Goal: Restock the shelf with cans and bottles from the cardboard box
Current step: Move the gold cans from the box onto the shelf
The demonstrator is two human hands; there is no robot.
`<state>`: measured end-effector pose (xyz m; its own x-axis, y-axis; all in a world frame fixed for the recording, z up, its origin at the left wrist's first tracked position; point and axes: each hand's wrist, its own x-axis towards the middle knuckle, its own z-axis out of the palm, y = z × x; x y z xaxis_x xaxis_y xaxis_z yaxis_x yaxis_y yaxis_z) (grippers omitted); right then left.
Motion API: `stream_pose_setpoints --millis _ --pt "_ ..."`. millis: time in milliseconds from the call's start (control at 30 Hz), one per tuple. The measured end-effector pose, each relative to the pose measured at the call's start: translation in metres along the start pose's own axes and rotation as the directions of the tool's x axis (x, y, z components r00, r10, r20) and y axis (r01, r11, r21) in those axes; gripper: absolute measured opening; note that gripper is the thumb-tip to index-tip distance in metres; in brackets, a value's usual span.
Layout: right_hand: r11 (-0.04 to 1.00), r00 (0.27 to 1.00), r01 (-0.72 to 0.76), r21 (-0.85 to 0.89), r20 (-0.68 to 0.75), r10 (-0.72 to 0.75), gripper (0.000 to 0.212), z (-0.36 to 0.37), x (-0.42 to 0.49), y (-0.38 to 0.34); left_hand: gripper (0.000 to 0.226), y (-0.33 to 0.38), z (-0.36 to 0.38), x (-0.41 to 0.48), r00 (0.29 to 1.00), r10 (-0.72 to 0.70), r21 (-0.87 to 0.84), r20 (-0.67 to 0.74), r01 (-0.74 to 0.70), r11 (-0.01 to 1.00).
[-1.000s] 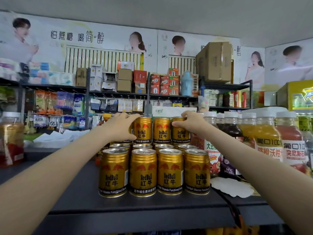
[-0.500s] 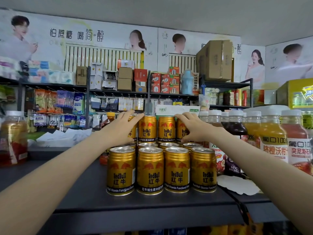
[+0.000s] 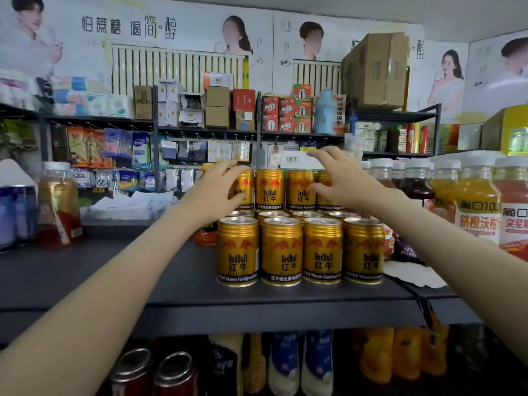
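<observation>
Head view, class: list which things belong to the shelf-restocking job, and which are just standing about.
Job in hand:
gold cans, stacked in two layers
dark shelf
left hand and right hand, both at the upper layer

Standing about:
snack packets
blue flask
red boxes
wall posters

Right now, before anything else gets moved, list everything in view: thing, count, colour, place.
Red Bull cans: four in the front row, more behind, four stacked on top at the back; gold; middle of the shelf.
shelf: one; dark grey; under the cans.
juice bottles: several; orange, red and dark, white caps; right of the cans.
white-capped jar: one; amber and red; left end of the shelf.
white paper: one; white; right of the front cans.
cardboard box: one; brown; top of the far rack.
lower bottles: several; blurred; tier below.
left hand: at the leftmost top can.
right hand: fingers spread, at the rightmost top can.
</observation>
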<state>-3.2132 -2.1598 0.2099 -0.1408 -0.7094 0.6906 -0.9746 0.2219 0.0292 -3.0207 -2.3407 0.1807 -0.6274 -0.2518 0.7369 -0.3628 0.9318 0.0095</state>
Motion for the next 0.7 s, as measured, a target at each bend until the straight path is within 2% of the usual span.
stream_pose_setpoints --millis 133,233,333,467,533,633,700 --pt "0.983 0.984 0.161 0.088 -0.094 -0.152 0.051 -0.005 -0.013 -0.055 0.041 -0.006 -0.031 -0.039 0.991 -0.078 0.004 -0.109 0.079 0.997" --pt "0.930 0.944 0.317 0.188 -0.161 -0.289 0.045 0.001 -0.026 -0.108 0.038 -0.006 -0.054 -0.092 0.981 -0.166 0.039 -0.099 0.171 0.985" --pt "0.822 0.893 0.449 0.350 -0.196 -0.404 0.044 0.019 -0.052 -0.171 0.040 0.009 -0.069 -0.170 0.954 -0.289 0.071 -0.078 0.295 0.953" --pt "0.606 0.818 0.526 0.597 -0.159 -0.554 0.042 0.067 -0.123 -0.260 0.046 0.035 -0.074 -0.305 0.874 -0.486 0.195 0.013 0.475 0.858" --pt "0.502 0.769 0.510 0.698 -0.110 -0.629 0.041 0.098 -0.167 -0.304 0.053 0.048 -0.075 -0.379 0.777 -0.617 0.308 0.120 0.562 0.768" --pt "0.392 0.693 0.388 0.834 0.016 -0.721 0.042 0.141 -0.239 -0.367 0.058 0.075 -0.085 -0.485 0.543 -0.819 0.396 0.184 0.722 0.567" --pt "0.365 0.606 0.289 0.885 0.126 -0.785 0.046 0.165 -0.282 -0.406 0.059 0.090 -0.100 -0.548 0.381 -0.905 0.421 0.187 0.801 0.424"
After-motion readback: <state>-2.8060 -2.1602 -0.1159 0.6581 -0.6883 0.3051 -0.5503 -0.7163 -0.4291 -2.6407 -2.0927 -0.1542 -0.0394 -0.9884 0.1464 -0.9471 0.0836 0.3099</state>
